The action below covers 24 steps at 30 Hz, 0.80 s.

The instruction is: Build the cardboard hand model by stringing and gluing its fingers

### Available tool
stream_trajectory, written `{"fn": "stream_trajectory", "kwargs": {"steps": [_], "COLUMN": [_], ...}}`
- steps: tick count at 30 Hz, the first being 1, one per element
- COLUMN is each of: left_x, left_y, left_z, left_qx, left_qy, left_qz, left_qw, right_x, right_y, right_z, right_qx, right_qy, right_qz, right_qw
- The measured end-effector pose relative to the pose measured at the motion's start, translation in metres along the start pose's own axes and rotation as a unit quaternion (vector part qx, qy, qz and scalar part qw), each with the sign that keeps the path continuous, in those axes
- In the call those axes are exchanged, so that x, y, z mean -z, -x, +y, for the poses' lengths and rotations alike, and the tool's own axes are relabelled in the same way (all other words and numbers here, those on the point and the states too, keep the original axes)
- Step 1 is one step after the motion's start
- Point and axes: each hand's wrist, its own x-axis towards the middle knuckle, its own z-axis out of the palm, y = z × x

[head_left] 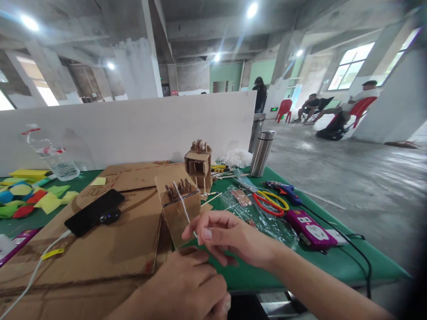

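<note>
A small brown cardboard box model [182, 215] stands tilted near the table's front, with several curved cardboard strips upright along its top. A white string [182, 200] runs over that top and down to my fingers. My right hand [223, 233] has thumb and forefinger pinched together at the string's lower end, its other fingers loosely bent. Just below and left of it, my left hand [193, 282] is closed, knuckles up; whatever lies inside its fingers is hidden. Behind stands a second cardboard model [198, 164] with a square opening and similar strips.
Cardboard sheets [133, 235] carry a black phone [95, 211] at left. Right on the green table [353, 258] lie scissors [270, 202], a blue glue gun [283, 189] and a purple box [310, 229]; a steel flask [262, 153] stands behind. A plastic bottle [55, 155] leans left.
</note>
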Motion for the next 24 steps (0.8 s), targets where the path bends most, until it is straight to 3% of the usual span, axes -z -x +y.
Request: {"fn": "stream_trajectory", "kwargs": {"steps": [7,13,15,19,21,24], "left_x": [0.003,0.015,0.015,0.011,0.009,0.006], "left_y": [0.007,0.011,0.010,0.005,0.002,0.000], "left_z": [-0.003,-0.012,-0.012,-0.013,-0.014,-0.015], "left_qx": [0.032,0.091,0.114,0.166,0.150,0.107], "left_qy": [-0.026,-0.021,-0.027,-0.040,-0.048,-0.048], "left_qz": [-0.016,0.130,0.150,0.068,0.025,0.025], "left_qw": [0.999,0.987,0.982,0.983,0.987,0.993], "right_x": [0.007,0.018,0.019,0.020,0.021,0.020], "right_y": [0.003,0.012,0.013,0.015,0.016,0.016], "right_z": [0.003,0.010,0.012,0.012,0.010,0.007], "right_qx": [0.019,-0.022,-0.036,-0.046,-0.040,-0.015], "right_qy": [-0.146,-0.141,-0.129,-0.092,-0.077,-0.061], "right_qz": [-0.065,-0.098,-0.108,-0.126,-0.128,-0.093], "right_qw": [0.987,0.985,0.985,0.987,0.988,0.994]}}
